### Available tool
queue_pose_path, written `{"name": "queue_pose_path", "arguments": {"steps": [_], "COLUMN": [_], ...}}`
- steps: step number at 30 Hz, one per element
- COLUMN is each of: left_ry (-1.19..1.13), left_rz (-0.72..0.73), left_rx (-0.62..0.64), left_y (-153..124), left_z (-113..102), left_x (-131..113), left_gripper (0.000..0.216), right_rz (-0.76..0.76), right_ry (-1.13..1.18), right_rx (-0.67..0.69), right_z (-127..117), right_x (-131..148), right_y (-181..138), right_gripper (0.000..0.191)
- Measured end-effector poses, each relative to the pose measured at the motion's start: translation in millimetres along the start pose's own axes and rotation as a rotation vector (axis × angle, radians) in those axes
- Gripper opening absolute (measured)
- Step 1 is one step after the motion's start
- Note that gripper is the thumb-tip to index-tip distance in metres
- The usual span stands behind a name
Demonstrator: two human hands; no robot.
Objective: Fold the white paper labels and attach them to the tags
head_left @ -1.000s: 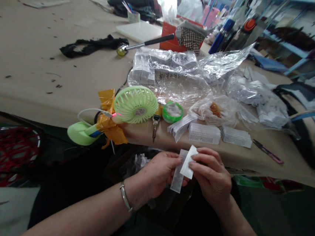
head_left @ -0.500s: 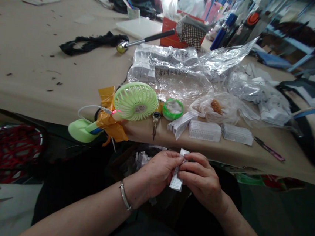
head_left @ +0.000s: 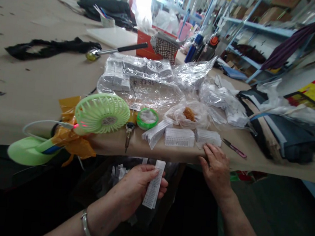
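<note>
My left hand (head_left: 136,186) is closed on a thin bundle of printed white labels (head_left: 153,188), pinched under the thumb in front of the table edge. Over at the right, my right hand (head_left: 216,170) rests at the table edge with fingers stretched out and thumb apart. Its fingertips touch the front of the right-hand label stack (head_left: 207,137). Beside that lies a second label stack (head_left: 179,138), and further left a slanted label stack (head_left: 156,132). A small pink-handled cutter (head_left: 235,149) lies right of the stacks.
A green fan (head_left: 102,113) is taped to the table edge, near a pointed tool (head_left: 129,130) and a green-rimmed tub (head_left: 147,118). Behind are a bag of rubber bands (head_left: 189,114) and clear plastic packs of labels (head_left: 141,79). Below the edge, a container holds loose paper pieces (head_left: 119,171).
My hands have parted. The right hand has let go of the labels and reached to the right-hand stack, while the left keeps the bundle. The view has turned to the right.
</note>
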State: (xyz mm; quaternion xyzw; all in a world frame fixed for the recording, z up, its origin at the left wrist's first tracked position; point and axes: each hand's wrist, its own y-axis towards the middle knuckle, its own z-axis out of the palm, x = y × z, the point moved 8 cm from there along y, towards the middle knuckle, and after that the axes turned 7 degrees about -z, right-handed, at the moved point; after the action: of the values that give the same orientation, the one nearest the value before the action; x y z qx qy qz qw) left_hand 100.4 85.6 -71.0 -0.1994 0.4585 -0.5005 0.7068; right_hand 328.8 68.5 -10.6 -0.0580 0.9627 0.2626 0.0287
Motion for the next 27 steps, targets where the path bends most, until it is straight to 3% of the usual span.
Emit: {"name": "queue_pose_path", "arguments": {"steps": [4,7,10,13,17,27], "left_ry": [0.011,0.024,0.033,-0.009,-0.104,-0.183], "left_rz": [0.015,0.017,0.004,0.032,0.172,0.215], "left_rx": [-0.018,-0.034,-0.028,0.038,0.103,0.069], "left_y": [-2,-4,-5,-5,-7,-12], "left_z": [0,0,2,8,7,-9], "left_x": [-3,-3,-1,-2,-12,-18], "left_gripper": [0.009,0.011,0.013,0.014,0.008,0.004], "right_rz": [-0.034,0.033,0.083,-0.125,-0.356,-0.523], "right_ry": [0.168,0.335,0.565,0.782,0.776,0.732], "right_rx": [-0.166,-0.268,-0.335,-0.287,-0.191,-0.142], "right_z": [-18,-31,-41,-45,-39,-32], "right_x": [-4,-1,26,87,149,169], "right_y": [-5,-5,-2,8,15,16], "right_gripper": [0.02,0.014,0.018,0.027,0.023,0.015]}}
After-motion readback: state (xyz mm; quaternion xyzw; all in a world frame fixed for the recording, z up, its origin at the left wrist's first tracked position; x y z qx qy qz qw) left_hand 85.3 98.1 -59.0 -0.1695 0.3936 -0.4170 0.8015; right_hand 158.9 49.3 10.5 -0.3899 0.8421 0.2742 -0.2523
